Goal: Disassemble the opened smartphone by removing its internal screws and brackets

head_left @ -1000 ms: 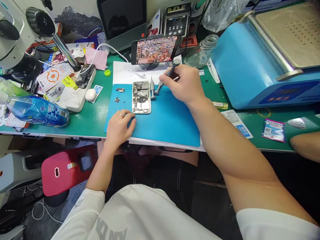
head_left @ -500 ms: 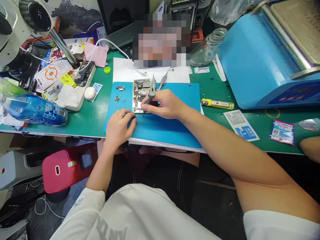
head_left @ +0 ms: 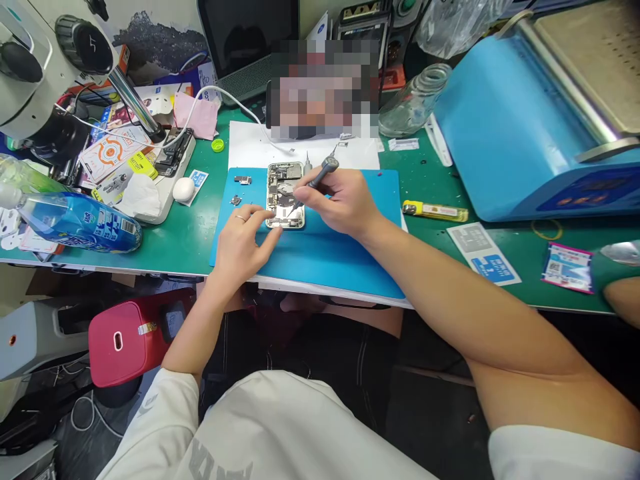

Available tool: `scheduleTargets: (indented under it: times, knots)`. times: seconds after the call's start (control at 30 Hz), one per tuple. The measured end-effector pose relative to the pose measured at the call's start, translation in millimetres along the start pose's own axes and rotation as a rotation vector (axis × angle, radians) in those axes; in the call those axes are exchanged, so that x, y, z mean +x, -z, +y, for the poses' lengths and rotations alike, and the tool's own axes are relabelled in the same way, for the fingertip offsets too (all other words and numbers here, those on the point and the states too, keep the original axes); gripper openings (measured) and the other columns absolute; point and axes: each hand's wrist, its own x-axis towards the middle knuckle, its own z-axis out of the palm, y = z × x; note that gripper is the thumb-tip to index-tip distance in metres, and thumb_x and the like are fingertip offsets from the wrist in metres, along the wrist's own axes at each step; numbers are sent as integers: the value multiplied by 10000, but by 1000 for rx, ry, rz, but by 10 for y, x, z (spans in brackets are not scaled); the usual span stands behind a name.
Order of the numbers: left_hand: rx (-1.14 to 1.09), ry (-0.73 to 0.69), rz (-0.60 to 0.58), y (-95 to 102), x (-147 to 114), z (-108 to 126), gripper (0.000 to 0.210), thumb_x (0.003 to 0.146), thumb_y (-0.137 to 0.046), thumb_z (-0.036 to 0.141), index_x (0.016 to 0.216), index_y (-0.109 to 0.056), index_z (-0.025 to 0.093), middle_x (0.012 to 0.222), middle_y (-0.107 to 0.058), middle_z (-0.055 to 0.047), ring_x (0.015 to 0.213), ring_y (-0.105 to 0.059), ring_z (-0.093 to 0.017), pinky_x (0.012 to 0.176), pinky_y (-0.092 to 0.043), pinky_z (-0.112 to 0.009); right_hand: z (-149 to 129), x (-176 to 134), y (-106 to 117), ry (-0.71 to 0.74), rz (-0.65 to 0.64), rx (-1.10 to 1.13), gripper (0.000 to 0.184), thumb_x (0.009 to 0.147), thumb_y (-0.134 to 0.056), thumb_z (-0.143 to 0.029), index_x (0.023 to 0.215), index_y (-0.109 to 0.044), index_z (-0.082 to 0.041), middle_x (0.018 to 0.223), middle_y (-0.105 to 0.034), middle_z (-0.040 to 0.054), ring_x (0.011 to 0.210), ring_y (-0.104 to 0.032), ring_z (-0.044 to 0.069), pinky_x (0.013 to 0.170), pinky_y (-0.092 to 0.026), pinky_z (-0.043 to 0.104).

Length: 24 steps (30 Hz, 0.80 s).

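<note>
An opened smartphone (head_left: pixel 286 195) with its inner parts bare lies on the blue mat (head_left: pixel 330 260). My left hand (head_left: pixel 243 243) is at its lower left corner, with fingertips on the left edge and the thumb by the bottom edge. In my right hand (head_left: pixel 345 200) is a grey screwdriver (head_left: pixel 323 173), pinched and tilted, its thin shaft pointing down at the phone's lower part. A second grey screwdriver (head_left: pixel 307 162) lies beyond the hand, mostly hidden. Small phone parts (head_left: pixel 235 199) and a small dark module (head_left: pixel 243 180) lie left of the phone.
A microscope (head_left: pixel 83 47) stands at the left, above boxes and a blue bottle (head_left: pixel 100 223). A glass jar (head_left: pixel 415 100), a yellow cutter (head_left: pixel 435 211) and a large blue machine (head_left: pixel 505 133) are at the right. A white cable (head_left: pixel 220 89) arches behind the mat.
My right hand has tilted the screwdriver, bringing its tip from beside the bottom edge onto the phone's lower part. My left hand has moved up and right, its fingers now at the phone's corner.
</note>
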Motion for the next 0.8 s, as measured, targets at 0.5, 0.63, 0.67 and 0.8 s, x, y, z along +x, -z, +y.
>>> scheduleTargets:
  times: [0.5,0.63,0.67,0.8]
  knots:
    - [-25,-46,75,-148,376,21,149,1023,-744,350,989,-803,216,1048,-751,-50,993,-650,-224,902,-514,-355,103,54,-102,284,54,76,492,975,-640,-699,973,-774,-225,834,-702,52,658,-594,176,613,-497,335]
    - [-97,-21,81,-136,380,-44,118,1019,-747,318,1000,-818,226,1048,-758,-45,978,-684,-210,909,-516,-355,138,60,-122,329,62,37,475,1010,-638,-629,1188,-777,-212,974,-753,93,828,-695,219,746,-596,367]
    - [-115,-10,79,-135,380,-52,102,1015,-751,304,1003,-822,231,1051,-759,-43,983,-693,-209,919,-519,-358,146,60,-130,309,61,35,481,1008,-645,-624,1235,-764,-217,1011,-769,96,869,-714,231,797,-612,387]
    - [-155,29,85,-152,378,-49,55,983,-779,266,989,-829,245,1049,-763,-39,1012,-710,-218,945,-528,-374,207,61,-181,150,43,142,658,961,-688,-680,1446,-626,-240,1011,-774,59,853,-745,222,831,-639,397]
